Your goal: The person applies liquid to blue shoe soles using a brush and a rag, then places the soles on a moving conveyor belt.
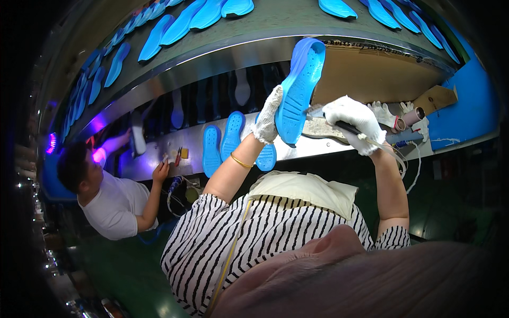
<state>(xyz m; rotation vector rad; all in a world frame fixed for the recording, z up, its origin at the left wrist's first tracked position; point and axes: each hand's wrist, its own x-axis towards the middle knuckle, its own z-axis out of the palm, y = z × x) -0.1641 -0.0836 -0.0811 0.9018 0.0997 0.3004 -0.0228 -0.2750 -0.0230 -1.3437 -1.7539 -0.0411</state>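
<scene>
Steel bench (175, 143) runs under a conveyor of blue soles, with more soles lying flat beside the raised sole (299, 87). That sole stands upright above the bench, its lower edge clamped in the gloved left hand (268, 116); it looks light and bendy, best held at the edge. Just right of the sole, the right hand (352, 122) is closed on a dark tool (347, 127).
</scene>
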